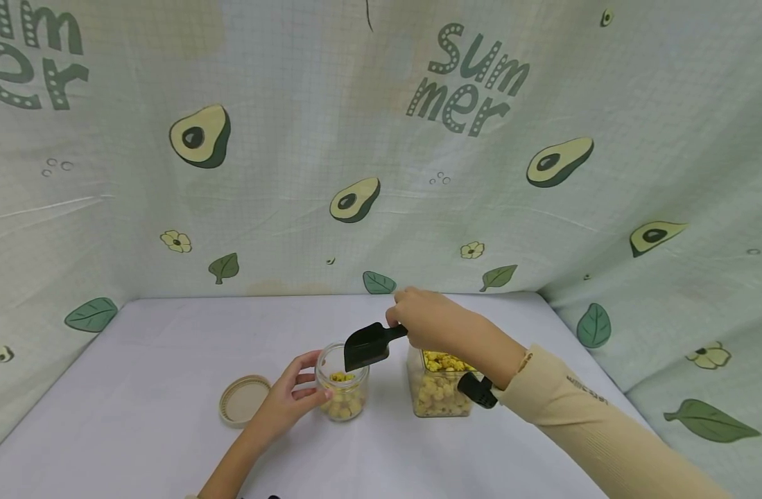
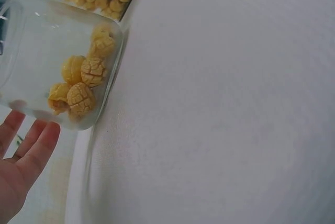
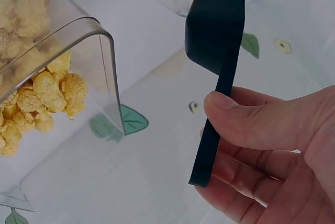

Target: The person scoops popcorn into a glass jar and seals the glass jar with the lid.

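My left hand (image 1: 288, 396) holds a clear glass jar (image 1: 321, 371) from its left side, thumb in front and fingers behind. Several round pieces of caramel popcorn (image 2: 81, 96) lie at the bottom of the jar. In my right hand (image 1: 427, 320) is a black scoop (image 1: 367, 346), its handle pinched between thumb and fingers in the right wrist view. The scoop's blade tilts down over the jar's open mouth. Its inside is hidden from the right wrist camera.
Right of the jar, under my right forearm, stands a clear square container (image 1: 418, 402) with popcorn (image 1: 443, 362) in it. A round beige lid (image 1: 245, 400) lies left of the jar on the white table (image 1: 187, 346). A printed cloth (image 1: 281, 229) hangs behind.
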Demonstrator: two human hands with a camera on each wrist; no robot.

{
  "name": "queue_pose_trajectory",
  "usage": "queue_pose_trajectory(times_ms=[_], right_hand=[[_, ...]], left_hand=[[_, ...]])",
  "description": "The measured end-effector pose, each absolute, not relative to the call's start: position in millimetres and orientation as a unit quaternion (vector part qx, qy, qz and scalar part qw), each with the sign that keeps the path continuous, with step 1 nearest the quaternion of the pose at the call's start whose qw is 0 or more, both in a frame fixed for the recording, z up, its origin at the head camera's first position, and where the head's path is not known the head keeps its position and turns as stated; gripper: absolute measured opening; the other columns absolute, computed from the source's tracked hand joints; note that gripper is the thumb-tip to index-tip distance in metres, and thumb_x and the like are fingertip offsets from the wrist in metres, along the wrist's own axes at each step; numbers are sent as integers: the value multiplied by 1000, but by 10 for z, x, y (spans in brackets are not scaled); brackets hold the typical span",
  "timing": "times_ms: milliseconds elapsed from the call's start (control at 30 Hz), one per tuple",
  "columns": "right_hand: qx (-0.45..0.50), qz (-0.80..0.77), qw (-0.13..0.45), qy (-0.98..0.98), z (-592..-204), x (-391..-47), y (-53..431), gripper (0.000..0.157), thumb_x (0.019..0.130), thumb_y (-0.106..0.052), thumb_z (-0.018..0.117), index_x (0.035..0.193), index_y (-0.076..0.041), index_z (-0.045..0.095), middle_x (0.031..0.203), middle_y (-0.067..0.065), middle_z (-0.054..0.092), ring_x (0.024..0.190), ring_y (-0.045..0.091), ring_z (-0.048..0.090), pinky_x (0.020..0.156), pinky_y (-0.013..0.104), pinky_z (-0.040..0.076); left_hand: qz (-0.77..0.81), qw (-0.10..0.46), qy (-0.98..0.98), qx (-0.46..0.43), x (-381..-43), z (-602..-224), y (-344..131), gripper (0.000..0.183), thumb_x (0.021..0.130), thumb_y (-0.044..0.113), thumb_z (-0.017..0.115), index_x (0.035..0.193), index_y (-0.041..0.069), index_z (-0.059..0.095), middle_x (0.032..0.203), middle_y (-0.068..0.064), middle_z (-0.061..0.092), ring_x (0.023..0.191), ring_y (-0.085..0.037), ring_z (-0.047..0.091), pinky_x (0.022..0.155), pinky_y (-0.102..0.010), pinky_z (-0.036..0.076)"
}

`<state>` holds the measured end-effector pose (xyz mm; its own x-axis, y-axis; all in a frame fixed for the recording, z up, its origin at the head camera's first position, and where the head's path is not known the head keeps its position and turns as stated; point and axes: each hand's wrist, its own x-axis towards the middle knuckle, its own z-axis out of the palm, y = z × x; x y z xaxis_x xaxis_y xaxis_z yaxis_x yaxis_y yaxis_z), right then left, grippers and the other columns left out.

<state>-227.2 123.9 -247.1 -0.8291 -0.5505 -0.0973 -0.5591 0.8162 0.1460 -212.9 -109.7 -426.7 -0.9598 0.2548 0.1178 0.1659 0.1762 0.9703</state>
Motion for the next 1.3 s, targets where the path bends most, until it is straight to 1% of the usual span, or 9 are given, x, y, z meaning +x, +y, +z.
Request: queue_pose_trajectory(times_ms=[233,333,500,733,867,967,1100,1200,1300], right_hand=[[-290,57,18,955,-2551,-2278,1359,25,80,1,67,101,-13,69,89,3,57,85,16,50,74,29,47],[-289,36,13,956,-2584,-2279,1433,24,80,-1,68,101,-13,68,88,1,55,85,16,50,74,29,47],[-289,5,7,957,-2610,-2258,1553,23,82,-3,67,103,-12,66,93,3,55,90,18,52,74,30,48],[-275,-40,1,961,-2623,-2196,1653,25,84,-3,65,108,-11,66,100,3,57,96,18,54,77,29,49],[-275,-68,-11,959,-2645,-2168,1717,25,84,-1,65,108,-10,66,98,3,57,92,18,55,73,27,49],[-275,-83,-24,958,-2671,-2158,1771,26,84,-2,66,108,-11,66,95,2,57,86,16,54,71,26,48],[-274,-95,-43,956,-2696,-2140,1849,26,83,-4,67,108,-12,66,93,-1,56,82,13,53,70,25,48],[-277,-103,-54,954,-2704,-2119,1913,26,83,-4,67,108,-11,65,93,-1,56,81,11,52,69,25,48],[-281,-112,-63,951,-2707,-2101,1977,25,83,-3,67,107,-10,65,92,-1,56,78,9,50,68,24,47]], left_hand=[[625,34,768,136,-2124,-4264,-1088,63,79,15,73,134,13,42,133,-14,45,114,-29,51,91,-26,50],[624,34,770,131,-2121,-4257,-1082,64,79,15,74,134,13,43,133,-13,45,114,-29,51,92,-28,50],[625,34,769,130,-2118,-4252,-1075,64,79,15,74,134,14,43,133,-12,44,114,-28,51,92,-28,50],[626,32,768,134,-2122,-4272,-1073,63,79,14,74,134,13,43,133,-14,45,113,-27,51,92,-28,50],[626,34,769,127,-2118,-4257,-1070,64,78,13,74,134,12,43,134,-16,44,112,-27,52,91,-27,50],[619,32,775,123,-2110,-4222,-1063,63,78,13,74,134,11,43,133,-16,45,113,-27,52,94,-31,49],[596,17,792,128,-2091,-4154,-1050,65,78,15,74,134,7,43,134,-15,46,116,-29,49,97,-43,46],[572,-2,807,145,-2076,-4097,-1031,69,78,15,74,137,6,40,137,-15,43,118,-33,47,97,-48,45],[542,-29,824,166,-2054,-4030,-994,71,78,13,74,139,8,38,136,-16,42,119,-33,46,98,-50,43]])
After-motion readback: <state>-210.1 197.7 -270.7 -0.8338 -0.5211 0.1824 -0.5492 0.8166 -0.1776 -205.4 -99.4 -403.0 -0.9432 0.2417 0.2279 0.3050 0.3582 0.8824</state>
